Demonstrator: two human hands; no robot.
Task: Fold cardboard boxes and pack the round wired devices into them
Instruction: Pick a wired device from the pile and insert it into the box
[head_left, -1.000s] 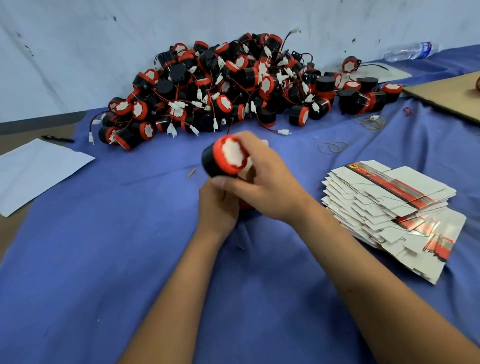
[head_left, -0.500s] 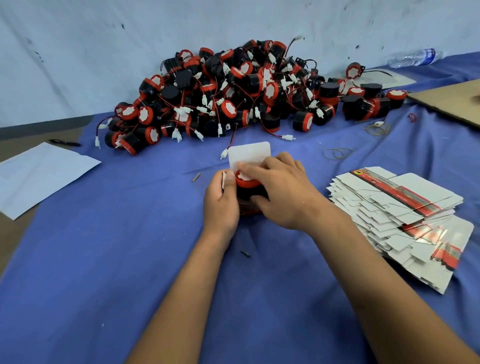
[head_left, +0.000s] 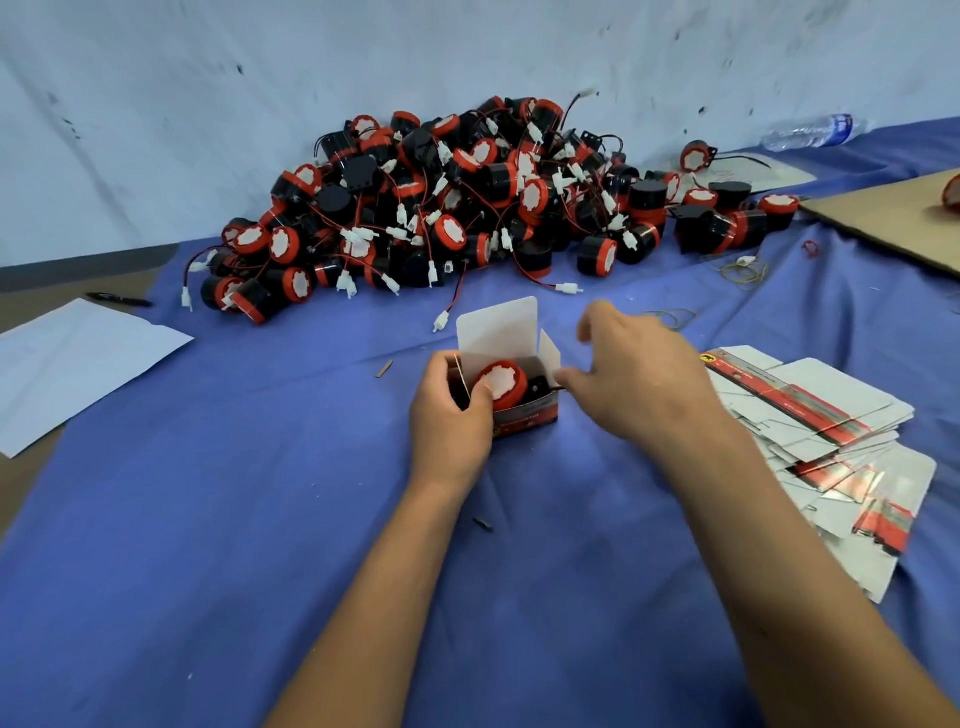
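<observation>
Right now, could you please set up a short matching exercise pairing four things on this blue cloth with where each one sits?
Things:
1. red-capped black round device
2. heap of red-and-black wired devices
3. stack of flat white-and-red cardboard blanks
4. clear plastic water bottle

Places:
A. far right, by the wall
B. inside the small open cardboard box
C. right of the hands
D. against the wall, behind the box

Pairs: 1-B, 2-D, 3-C, 4-A

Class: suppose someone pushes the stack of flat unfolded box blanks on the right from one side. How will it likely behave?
The stack of box blanks would probably slide apart rather than move as one block: its sheets are thin, look glossy and already lie fanned out unevenly. Single blanks likely flex when lifted. Being flat on the blue cloth, it should not roll or tip.
</observation>
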